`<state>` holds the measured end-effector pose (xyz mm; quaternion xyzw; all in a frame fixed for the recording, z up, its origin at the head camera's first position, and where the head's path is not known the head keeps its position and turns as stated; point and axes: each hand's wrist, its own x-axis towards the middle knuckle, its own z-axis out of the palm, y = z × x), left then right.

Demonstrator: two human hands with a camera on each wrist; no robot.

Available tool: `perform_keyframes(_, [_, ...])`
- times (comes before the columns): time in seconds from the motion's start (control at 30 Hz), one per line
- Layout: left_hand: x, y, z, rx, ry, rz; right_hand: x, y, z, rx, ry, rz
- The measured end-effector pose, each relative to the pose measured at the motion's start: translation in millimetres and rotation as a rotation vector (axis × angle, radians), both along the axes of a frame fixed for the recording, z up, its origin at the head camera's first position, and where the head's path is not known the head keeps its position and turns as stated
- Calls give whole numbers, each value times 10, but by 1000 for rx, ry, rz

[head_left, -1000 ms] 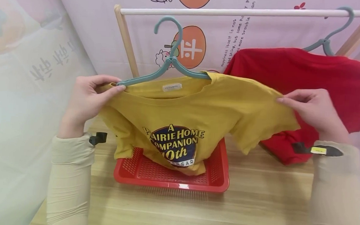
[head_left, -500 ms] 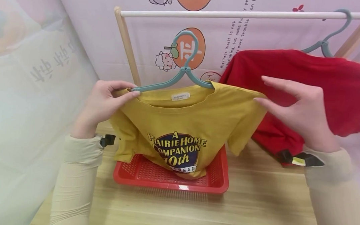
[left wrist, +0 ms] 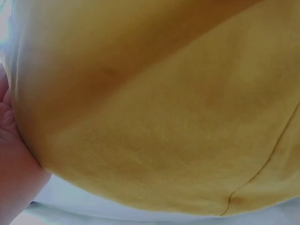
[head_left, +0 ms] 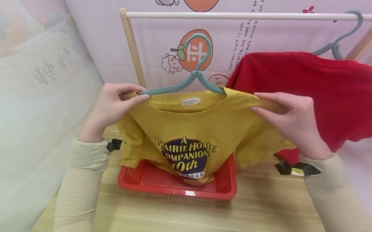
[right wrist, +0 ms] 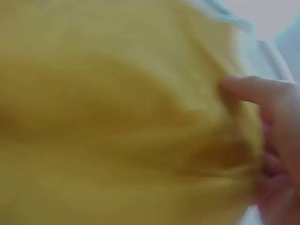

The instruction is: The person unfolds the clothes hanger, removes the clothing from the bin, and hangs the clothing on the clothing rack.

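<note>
A yellow T-shirt [head_left: 185, 124] with a printed front hangs on a blue-green clothes hanger [head_left: 196, 74], whose hook points up, apart from the rod. My left hand [head_left: 109, 107] pinches the shirt's left shoulder together with the hanger arm at the neckline. My right hand [head_left: 293, 119] holds the other shoulder between thumb and fingers; the hanger arm there is hidden inside the cloth. Yellow cloth [left wrist: 154, 117] fills most of the left wrist view. In the right wrist view, the right thumb [right wrist: 253, 89] lies on the shirt's front.
Behind the shirt stands a rack with a white rod [head_left: 240, 16] and wooden posts. A red garment [head_left: 303, 76] hangs at its right end. Below the shirt, a red plastic basket [head_left: 176, 191] sits on the wooden table [head_left: 169, 222]. A printed backdrop closes off the rear.
My right hand let go of the sleeve, moved left and took hold of the shoulder. The left hand has shifted right, and the hanger's hook has dropped and moved right.
</note>
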<state>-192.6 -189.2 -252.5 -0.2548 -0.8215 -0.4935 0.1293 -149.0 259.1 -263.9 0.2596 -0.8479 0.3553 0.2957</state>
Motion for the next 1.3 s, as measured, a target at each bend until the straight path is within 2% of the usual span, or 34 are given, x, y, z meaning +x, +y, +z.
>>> perform_keyframes(0.1, [5, 1, -1, 5, 16, -7, 65, 31, 91, -123, -250, -30])
perform_keyframes(0.17, [6, 8, -2, 14, 20, -16, 88, 55, 138, -162, -335, -47])
perform_keyframes(0.27, [3, 29, 1, 39, 13, -36, 108, 79, 163, -220, -365, -55])
perform_keyframes(0.4, [19, 53, -4, 70, 20, -34, 110, 111, 159, -275, -329, -67])
perform_keyframes(0.43, [25, 58, -9, 67, 40, -20, 108, 121, 157, -289, -319, -69])
perform_keyframes(0.53, [25, 68, -44, 13, 174, 36, 107, 155, 155, -339, -306, -64])
perform_keyframes(0.67, [-48, 119, -117, -127, 441, 125, 121, 188, 173, -417, -302, -38])
perform_keyframes(0.77, [-126, 189, -168, -215, 606, 178, 130, 193, 191, -489, -294, 3])
perform_keyframes(0.83, [-176, 240, -192, -258, 694, 200, 138, 198, 205, -535, -292, 24])
perform_keyframes(0.9, [-225, 290, -209, -264, 754, 214, 155, 211, 226, -576, -303, 34])
perform_keyframes(1.0, [-297, 355, -186, -263, 810, 223, 200, 247, 290, -509, -340, -27])
perform_keyframes(1.17, [-409, 445, -44, -237, 869, 233, 261, 346, 443, -292, -460, -168])
perform_keyframes(1.3, [-513, 529, 120, -238, 900, 211, 266, 460, 534, -254, -560, -216])
